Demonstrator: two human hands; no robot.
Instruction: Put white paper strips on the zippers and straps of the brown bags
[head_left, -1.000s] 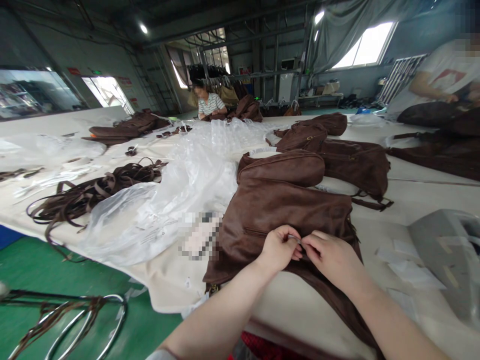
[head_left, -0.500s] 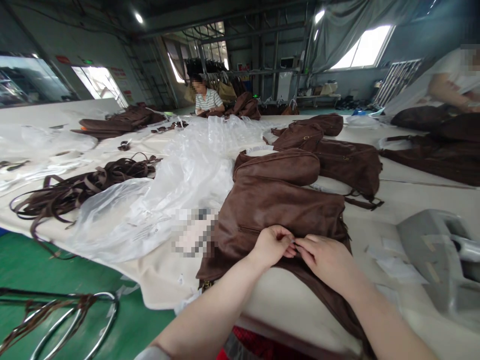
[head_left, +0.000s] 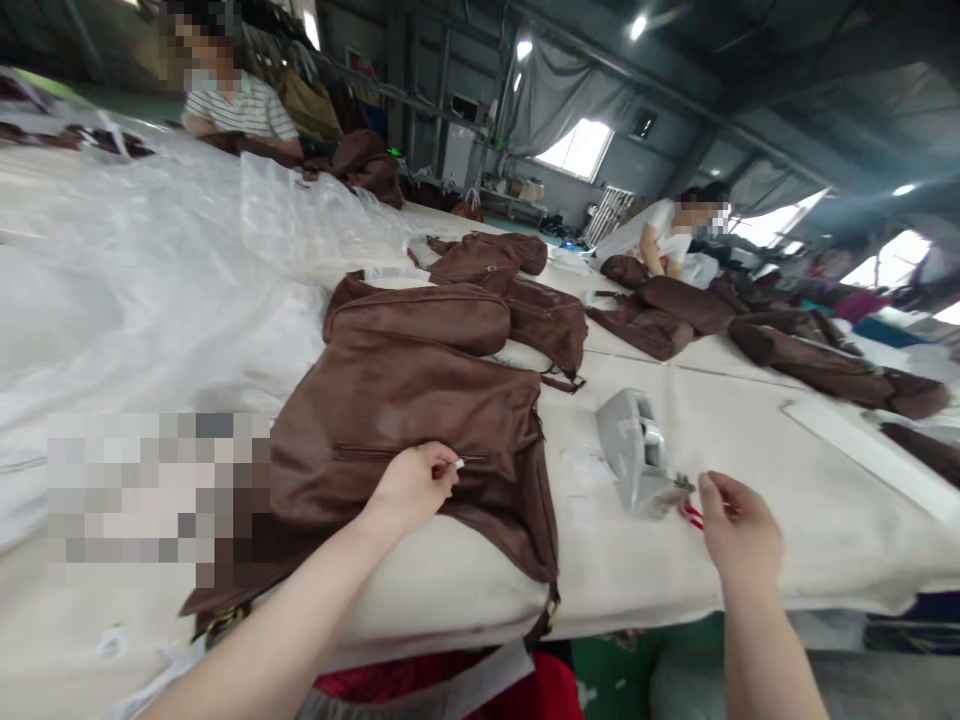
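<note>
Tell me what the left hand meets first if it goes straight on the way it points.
Most likely more of the brown bag, just ahead of the left hand; depth is unclear.

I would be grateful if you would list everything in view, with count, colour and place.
Table: one, cream, across the scene
Near bag: one, brown, table front
Other bags: several, overlapping, brown, farther back and right
Plastic sheeting: one heap, clear-white, left
Tape dispenser: one, grey, right of near bag
Red item: one, partly hidden, beside dispenser
White strip: one, far right
Red cloth: dark and bright red, below table edge
Co-workers: two, striped and white tops, behind
Small white piece: one, at left fingertips
Left hand: one, bare, over near bag
Right hand: one, bare, next to red item; contact unclear
</note>
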